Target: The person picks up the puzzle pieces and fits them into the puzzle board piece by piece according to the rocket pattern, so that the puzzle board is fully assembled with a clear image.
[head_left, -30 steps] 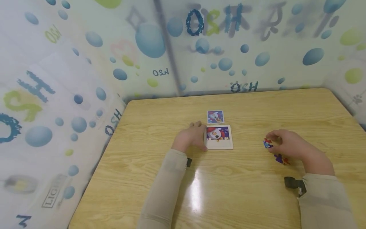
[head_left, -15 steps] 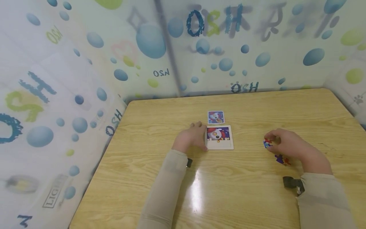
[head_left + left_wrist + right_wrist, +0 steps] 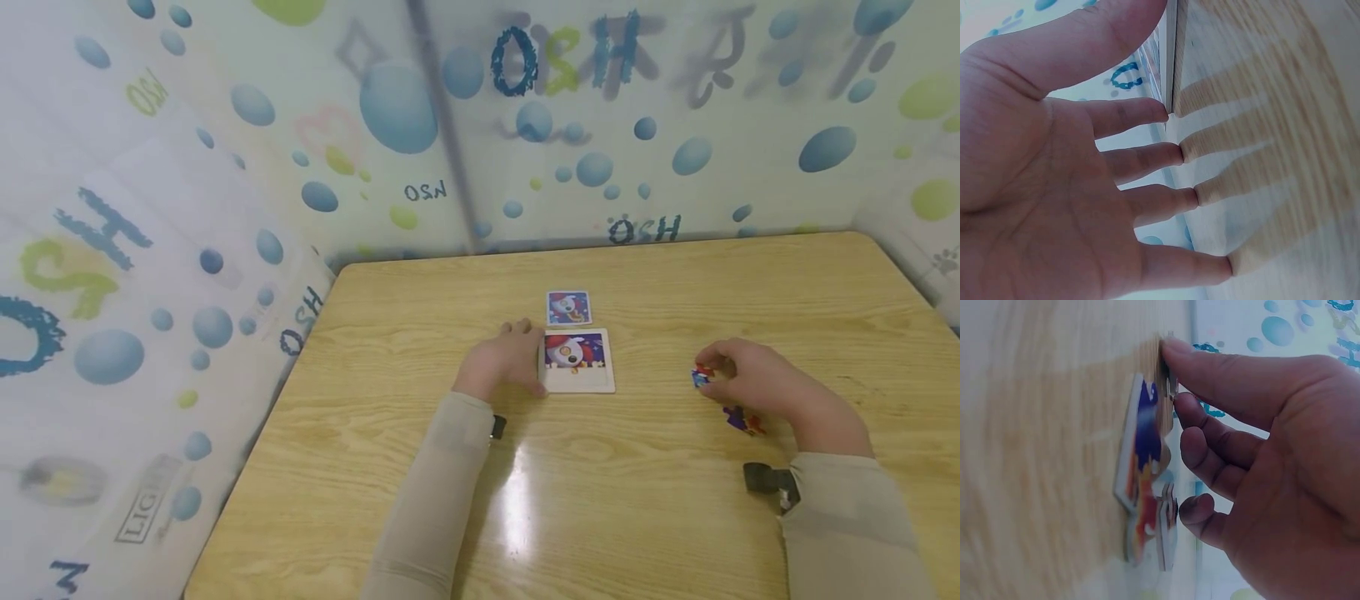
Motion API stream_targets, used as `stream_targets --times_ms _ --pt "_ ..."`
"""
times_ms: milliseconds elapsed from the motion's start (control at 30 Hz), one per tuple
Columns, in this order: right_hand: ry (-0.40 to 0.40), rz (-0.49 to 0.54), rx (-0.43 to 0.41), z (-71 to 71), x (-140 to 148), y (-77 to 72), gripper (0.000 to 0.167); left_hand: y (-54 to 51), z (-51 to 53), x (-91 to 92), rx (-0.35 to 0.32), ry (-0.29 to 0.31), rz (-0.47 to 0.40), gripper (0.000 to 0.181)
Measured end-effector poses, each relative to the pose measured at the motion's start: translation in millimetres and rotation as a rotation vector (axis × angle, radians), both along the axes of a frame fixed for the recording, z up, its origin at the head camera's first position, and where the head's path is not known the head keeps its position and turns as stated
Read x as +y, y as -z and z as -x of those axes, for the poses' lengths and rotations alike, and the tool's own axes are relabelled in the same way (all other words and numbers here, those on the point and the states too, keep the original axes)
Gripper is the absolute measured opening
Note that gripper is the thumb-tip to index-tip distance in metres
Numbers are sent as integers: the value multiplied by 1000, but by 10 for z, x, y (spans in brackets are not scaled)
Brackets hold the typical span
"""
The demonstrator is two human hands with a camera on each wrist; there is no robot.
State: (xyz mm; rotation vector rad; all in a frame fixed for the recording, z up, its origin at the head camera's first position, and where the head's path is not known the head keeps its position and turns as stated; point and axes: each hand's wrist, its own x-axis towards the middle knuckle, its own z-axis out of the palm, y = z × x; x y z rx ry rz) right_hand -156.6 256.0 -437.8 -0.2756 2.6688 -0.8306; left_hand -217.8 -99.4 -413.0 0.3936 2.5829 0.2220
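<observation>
A square puzzle tray (image 3: 577, 380) lies on the table, its upper part filled with a white-and-red cartoon picture and its lower strip bare. My left hand (image 3: 501, 360) rests at the tray's left edge. In the left wrist view its fingers (image 3: 1141, 161) are straight and spread, tips on the table, beside the tray's edge (image 3: 1170, 56). Off to the right, my right hand (image 3: 757, 383) pinches a red-and-blue puzzle piece (image 3: 701, 377) between thumb and fingers, at the tabletop. Just below that hand lie more puzzle pieces (image 3: 738, 419), purple and orange, partly overlapping in the right wrist view.
Behind the tray lies a small picture card (image 3: 568, 307) with a similar cartoon. The wooden table (image 3: 615, 500) meets patterned walls (image 3: 525, 158) at the back and left. Each wrist carries a black strapped device (image 3: 768, 478).
Both hands stay almost where they were, the left at the tray and the right at the piece. The head view has shifted very slightly.
</observation>
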Motion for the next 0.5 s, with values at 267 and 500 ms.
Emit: stream_targets --times_ms 267,500 --pt "-6 20 6 19 -45 -28 55 5 0 0 6 7 4 107" --pt "5 45 7 38 -182 -106 56 -5 -7 3 1 0 2 107"
